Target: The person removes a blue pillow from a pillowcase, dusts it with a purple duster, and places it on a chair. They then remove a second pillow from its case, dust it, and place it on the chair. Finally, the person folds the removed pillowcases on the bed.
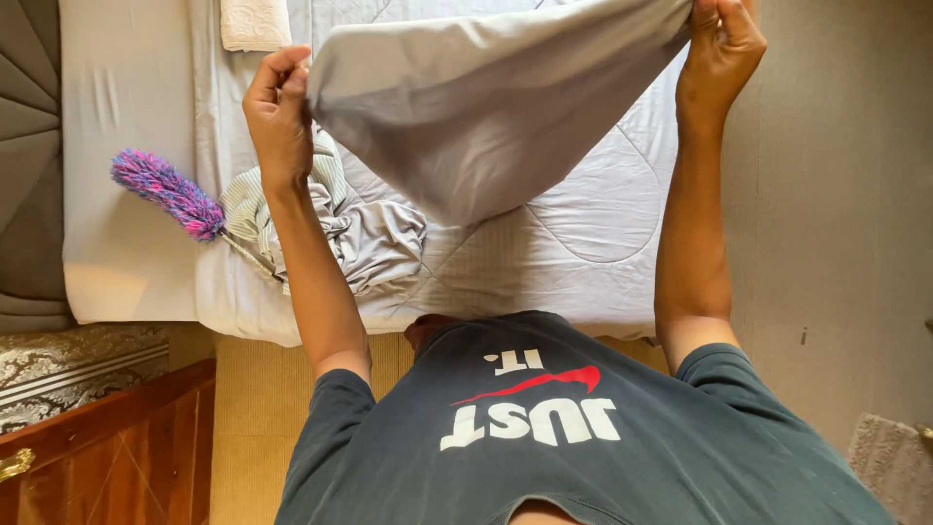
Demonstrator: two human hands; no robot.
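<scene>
I hold a grey pillowcase (486, 107) stretched out in the air above the bed. My left hand (279, 112) pinches its left corner. My right hand (721, 44) grips its right corner near the top of the view. The cloth sags in a fold between the two hands. Below it on the bed (583, 243) lies a crumpled pile of grey and striped cloth (350, 228), close to my left forearm.
A purple and pink feather duster (167, 192) lies on the bed's left side. A folded white towel (255, 23) sits at the top. A grey headboard (27, 146) is far left, a wooden cabinet (107, 447) lower left, a rug corner (889, 462) lower right.
</scene>
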